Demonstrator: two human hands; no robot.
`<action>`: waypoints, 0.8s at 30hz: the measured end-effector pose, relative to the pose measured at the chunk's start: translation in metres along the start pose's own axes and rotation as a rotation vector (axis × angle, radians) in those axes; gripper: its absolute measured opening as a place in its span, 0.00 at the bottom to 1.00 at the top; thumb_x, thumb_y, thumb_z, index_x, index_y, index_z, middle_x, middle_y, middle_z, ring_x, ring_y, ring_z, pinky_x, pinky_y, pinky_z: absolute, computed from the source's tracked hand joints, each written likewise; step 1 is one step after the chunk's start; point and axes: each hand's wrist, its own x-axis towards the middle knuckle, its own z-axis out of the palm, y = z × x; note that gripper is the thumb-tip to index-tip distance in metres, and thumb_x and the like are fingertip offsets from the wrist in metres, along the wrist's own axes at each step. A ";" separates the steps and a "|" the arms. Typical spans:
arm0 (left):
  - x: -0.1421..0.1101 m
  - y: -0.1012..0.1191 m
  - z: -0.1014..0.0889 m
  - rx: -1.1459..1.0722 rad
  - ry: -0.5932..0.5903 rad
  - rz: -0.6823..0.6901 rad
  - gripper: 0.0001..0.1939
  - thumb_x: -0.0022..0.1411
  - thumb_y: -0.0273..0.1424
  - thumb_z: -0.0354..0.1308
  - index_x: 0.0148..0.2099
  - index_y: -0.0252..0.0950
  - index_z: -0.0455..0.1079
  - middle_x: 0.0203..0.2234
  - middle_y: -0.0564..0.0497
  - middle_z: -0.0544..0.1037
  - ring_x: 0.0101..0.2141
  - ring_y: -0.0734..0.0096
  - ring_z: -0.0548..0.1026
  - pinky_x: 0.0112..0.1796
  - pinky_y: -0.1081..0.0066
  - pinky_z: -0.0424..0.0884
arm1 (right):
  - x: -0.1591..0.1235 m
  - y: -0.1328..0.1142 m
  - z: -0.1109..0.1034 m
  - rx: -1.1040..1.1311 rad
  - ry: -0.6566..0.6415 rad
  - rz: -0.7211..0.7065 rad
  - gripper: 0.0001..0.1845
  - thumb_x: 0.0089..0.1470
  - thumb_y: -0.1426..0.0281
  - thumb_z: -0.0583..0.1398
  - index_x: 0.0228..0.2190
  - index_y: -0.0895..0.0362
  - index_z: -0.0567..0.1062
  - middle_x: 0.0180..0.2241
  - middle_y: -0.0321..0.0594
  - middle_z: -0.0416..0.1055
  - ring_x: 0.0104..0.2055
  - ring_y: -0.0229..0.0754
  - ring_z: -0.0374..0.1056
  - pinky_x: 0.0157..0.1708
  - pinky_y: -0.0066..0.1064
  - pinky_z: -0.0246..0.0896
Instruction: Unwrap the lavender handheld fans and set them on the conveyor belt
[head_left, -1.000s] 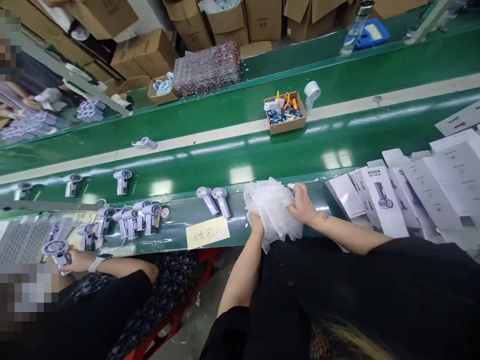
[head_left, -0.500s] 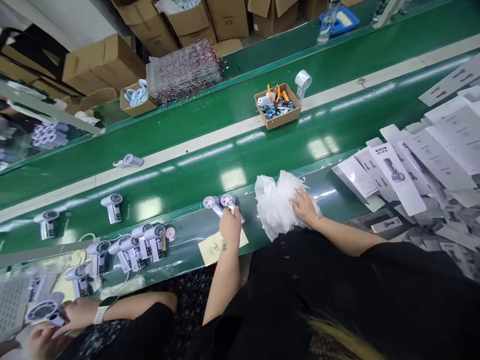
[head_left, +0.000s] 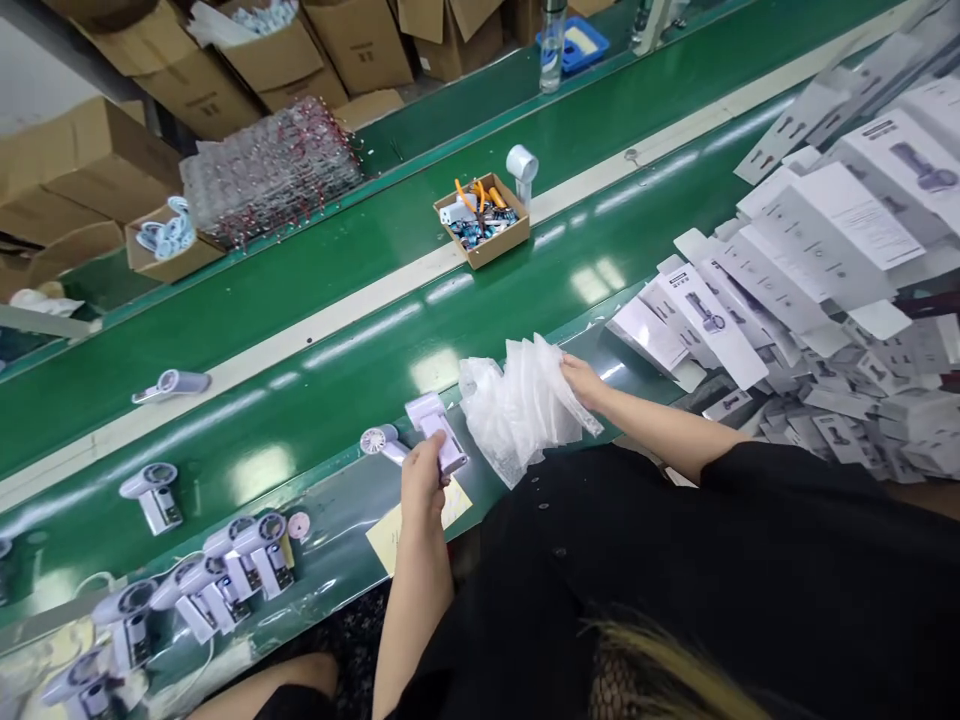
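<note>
My left hand [head_left: 424,472] is closed round a lilac handheld fan [head_left: 444,442], lifted and tilted above the bench edge. Just left of it a second handheld fan [head_left: 381,440] lies on the bench, its round grille facing up. Under my left wrist is a yellow paper note [head_left: 388,538], partly covered. To the right sits a fanned stack of white translucent plastic bags [head_left: 501,410]. My right hand [head_left: 583,382] pinches a bag at the stack's right edge, and that bag stands partly away from the others. Some of my right fingers are hidden behind the plastic.
At right, printed fan boxes [head_left: 712,320] are piled in rows. Several fans [head_left: 259,555] lie at lower left beside a pink disc [head_left: 298,526]. A small carton [head_left: 491,245] with pliers stands beyond the green belt [head_left: 360,350]. A co-worker's arm [head_left: 262,688] shows at the bottom.
My left hand has picked up one of the two fans and turned it over. My right hand has moved from lying on the bags to gripping one at the edge. The view has shifted right.
</note>
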 end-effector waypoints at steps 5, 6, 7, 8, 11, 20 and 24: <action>-0.024 0.031 0.085 -0.399 -0.486 0.176 0.19 0.45 0.45 0.60 0.30 0.34 0.65 0.14 0.58 0.65 0.12 0.80 0.60 0.13 0.78 0.54 | 0.008 -0.003 0.005 -0.113 0.060 0.113 0.15 0.46 0.60 0.59 0.33 0.57 0.71 0.33 0.41 0.71 0.41 0.48 0.66 0.45 0.38 0.61; -0.021 0.033 0.103 -0.356 -0.532 0.214 0.19 0.46 0.45 0.60 0.30 0.34 0.64 0.14 0.58 0.65 0.13 0.79 0.61 0.13 0.77 0.55 | 0.007 -0.002 0.007 -0.123 0.075 0.130 0.15 0.48 0.59 0.58 0.34 0.57 0.71 0.34 0.41 0.71 0.41 0.48 0.66 0.45 0.38 0.61; -0.017 0.033 0.118 -0.282 -0.548 0.243 0.18 0.48 0.45 0.58 0.30 0.34 0.63 0.14 0.58 0.65 0.13 0.79 0.62 0.14 0.77 0.56 | 0.006 -0.001 0.007 -0.127 0.089 0.145 0.16 0.49 0.58 0.57 0.35 0.57 0.71 0.35 0.42 0.71 0.41 0.48 0.66 0.44 0.38 0.61; -0.012 0.032 0.130 -0.167 -0.542 0.262 0.18 0.50 0.46 0.56 0.30 0.35 0.63 0.14 0.58 0.65 0.13 0.78 0.62 0.15 0.77 0.57 | 0.005 0.001 0.007 -0.128 0.102 0.158 0.17 0.50 0.58 0.56 0.36 0.57 0.70 0.36 0.42 0.71 0.41 0.48 0.67 0.44 0.38 0.61; 0.005 0.019 0.148 0.248 -0.472 0.270 0.15 0.54 0.44 0.54 0.28 0.36 0.61 0.14 0.58 0.64 0.15 0.78 0.63 0.17 0.77 0.58 | 0.007 0.005 -0.003 -0.120 0.136 0.206 0.18 0.51 0.58 0.54 0.38 0.57 0.70 0.37 0.43 0.72 0.39 0.46 0.68 0.39 0.35 0.64; -0.029 0.020 0.150 0.556 -0.306 0.369 0.17 0.59 0.46 0.49 0.33 0.37 0.63 0.22 0.53 0.70 0.23 0.71 0.70 0.26 0.72 0.64 | 0.021 0.014 -0.051 -0.267 0.127 0.172 0.27 0.44 0.66 0.61 0.47 0.60 0.63 0.39 0.47 0.71 0.40 0.47 0.69 0.39 0.35 0.65; -0.042 0.059 0.120 1.055 -0.223 0.780 0.17 0.59 0.45 0.50 0.43 0.38 0.66 0.34 0.46 0.74 0.40 0.59 0.71 0.41 0.66 0.64 | 0.019 0.014 -0.050 -0.403 0.065 0.023 0.34 0.44 0.64 0.63 0.52 0.57 0.60 0.48 0.49 0.65 0.52 0.50 0.62 0.51 0.37 0.57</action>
